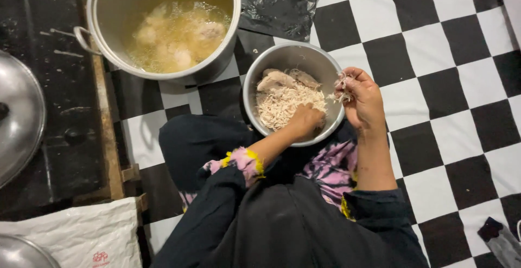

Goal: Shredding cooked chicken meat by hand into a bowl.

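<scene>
— Where do the person's hands sit?

— Both are at the steel bowl (293,62) that rests on the checkered floor (434,45) right against the person's knees. The left hand (305,120) is down inside it, fingers curled into the heap of shredded chicken (282,105); whether they pinch any of it cannot be told, since the knuckles hide the tips. The right hand (362,101) is raised over the bowl's far rim, fingertips closed narrowly on a small tuft of chicken shreds (342,83).

— Why hold it above the rim?

— Probably so that loose strands drop back into the bowl rather than onto the floor. Whole pieces of cooked chicken (277,78) lie at the back of the bowl, apart from the shredded pile in front.

— And the big pot?

— The stockpot (163,24) stands just beyond the bowl, close enough to reach, with pale chicken pieces sitting in yellow broth. A crumpled black plastic bag (279,2) lies beside it. To the left, on a dark surface, rests a metal lid (19,121), and a white plastic bag (81,233) lies near the person's leg.
</scene>
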